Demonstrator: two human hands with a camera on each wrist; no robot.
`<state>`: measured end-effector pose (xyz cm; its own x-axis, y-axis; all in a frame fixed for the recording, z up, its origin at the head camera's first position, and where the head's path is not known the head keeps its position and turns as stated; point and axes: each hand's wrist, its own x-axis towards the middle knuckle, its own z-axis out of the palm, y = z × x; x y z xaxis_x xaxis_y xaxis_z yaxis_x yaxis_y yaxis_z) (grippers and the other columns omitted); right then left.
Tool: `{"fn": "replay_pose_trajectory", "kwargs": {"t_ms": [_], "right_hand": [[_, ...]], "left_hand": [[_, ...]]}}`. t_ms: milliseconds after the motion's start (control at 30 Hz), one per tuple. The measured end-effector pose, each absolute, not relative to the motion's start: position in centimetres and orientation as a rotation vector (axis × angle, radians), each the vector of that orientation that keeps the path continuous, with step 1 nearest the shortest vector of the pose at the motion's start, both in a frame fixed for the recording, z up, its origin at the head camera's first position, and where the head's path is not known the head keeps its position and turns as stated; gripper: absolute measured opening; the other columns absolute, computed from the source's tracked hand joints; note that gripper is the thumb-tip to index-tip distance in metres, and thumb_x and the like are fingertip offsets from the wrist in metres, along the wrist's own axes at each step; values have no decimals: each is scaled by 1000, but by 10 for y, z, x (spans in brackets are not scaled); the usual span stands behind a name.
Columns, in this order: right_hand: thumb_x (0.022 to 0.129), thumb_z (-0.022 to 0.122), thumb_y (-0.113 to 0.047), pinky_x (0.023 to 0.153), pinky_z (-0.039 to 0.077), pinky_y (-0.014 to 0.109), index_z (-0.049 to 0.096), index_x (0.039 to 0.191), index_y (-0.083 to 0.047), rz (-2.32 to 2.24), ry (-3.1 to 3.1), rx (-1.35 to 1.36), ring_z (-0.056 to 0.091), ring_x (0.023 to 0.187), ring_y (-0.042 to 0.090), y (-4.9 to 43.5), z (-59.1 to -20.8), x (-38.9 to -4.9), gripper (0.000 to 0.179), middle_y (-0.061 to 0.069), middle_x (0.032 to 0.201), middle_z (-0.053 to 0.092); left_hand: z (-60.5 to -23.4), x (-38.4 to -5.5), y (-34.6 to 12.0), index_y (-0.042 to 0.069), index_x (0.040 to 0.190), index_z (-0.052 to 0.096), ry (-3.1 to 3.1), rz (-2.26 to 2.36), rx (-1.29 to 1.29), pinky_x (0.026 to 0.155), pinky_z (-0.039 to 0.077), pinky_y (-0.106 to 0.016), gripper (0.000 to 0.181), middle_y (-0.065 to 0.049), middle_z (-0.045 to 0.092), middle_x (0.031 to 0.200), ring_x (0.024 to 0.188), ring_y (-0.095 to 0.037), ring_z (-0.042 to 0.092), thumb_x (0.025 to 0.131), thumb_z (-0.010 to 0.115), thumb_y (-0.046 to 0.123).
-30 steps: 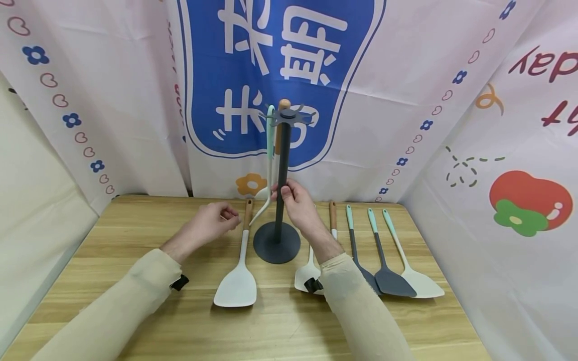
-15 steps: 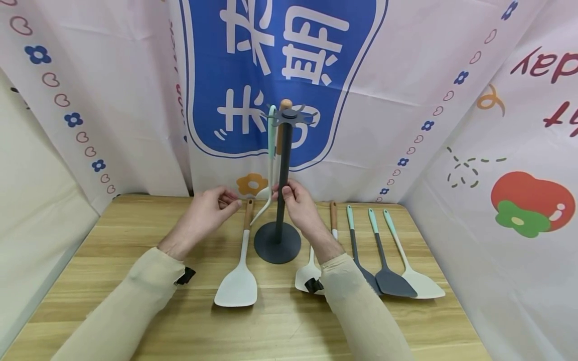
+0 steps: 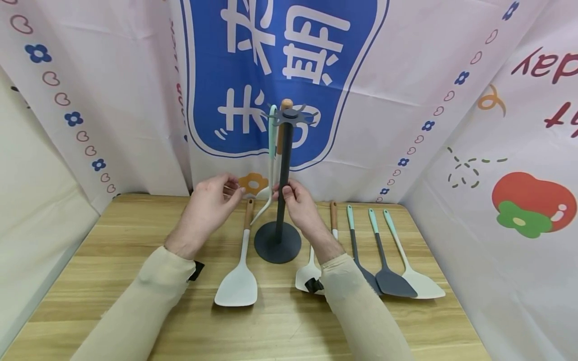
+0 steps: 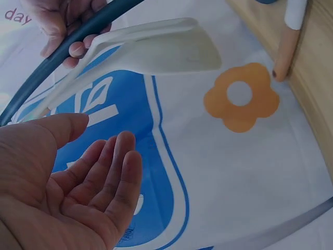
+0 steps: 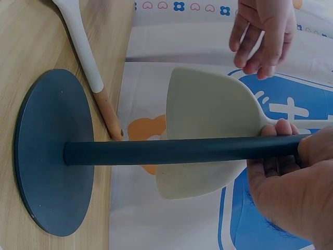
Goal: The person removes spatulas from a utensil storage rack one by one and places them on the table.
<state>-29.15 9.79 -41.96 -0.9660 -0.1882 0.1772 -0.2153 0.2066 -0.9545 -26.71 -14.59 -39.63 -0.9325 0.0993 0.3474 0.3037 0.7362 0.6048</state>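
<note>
A dark utensil stand [image 3: 279, 243] with a round base, a tall pole and a hooked top stands on the table. My right hand [image 3: 302, 208] grips its pole partway up, thumb in front and fingers behind, also seen in the right wrist view. Hanging from the hooks are a cream spatula with a mint handle [image 3: 272, 133] and a spatula with a wooden handle [image 3: 286, 104]. Left of the pole, my left hand [image 3: 207, 205] is raised with nothing in it, its fingers loosely bent. Below it a white spatula [image 3: 237, 288] lies flat, its wooden handle towards the back edge.
Right of the stand lie a white spatula [image 3: 308, 276], another wooden handle [image 3: 333, 215] partly hidden by my right arm, dark spatulas [image 3: 394, 282] with mint handles and a cream spatula [image 3: 423, 284]. Printed cloth [image 3: 135, 100] hangs behind the wooden table [image 3: 149, 225].
My left hand has risen and moved a little towards the back and the hanging spatulas, its fingers opening somewhat. The right hand and the stand have stayed in place.
</note>
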Motion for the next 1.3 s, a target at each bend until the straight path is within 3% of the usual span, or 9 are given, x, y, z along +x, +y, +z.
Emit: {"fn": "replay_pose_trajectory", "kwargs": {"t_ms": [367,567,900,1300], "right_hand": [[126,48,-18,129,53,58,71,137,2,1929,-2411,408,77,130,44,97,-421,-293,32,30,123,80],[127,46,-16,129,52,60,70,137,4,1950,-2400,429,75,132,52,97,-420,-293,32,40,129,75],[126,47,-16,126,52,58,69,138,6,1946,-2395,451,71,132,59,97,-420,-292,33,42,129,73],[126,48,-17,120,54,54,70,135,5,1931,-2391,436,72,129,54,97,-419,-292,32,39,123,75]], "left_hand": [[-379,-269,-132,2,135,76,-2577,-1035,-327,102,72,-57,28,-20,83,129,118,-38,82,117,72,22],[-368,-271,-122,3,137,76,-2558,-1062,-345,103,72,-56,28,-19,83,131,120,-38,82,117,73,22],[-357,-275,-105,3,138,75,-2522,-1120,-392,107,72,-54,29,-18,83,131,118,-36,83,117,73,22],[-352,-284,-92,5,142,75,-2503,-1223,-384,109,72,-53,32,-17,82,137,123,-35,83,117,73,24]]}}
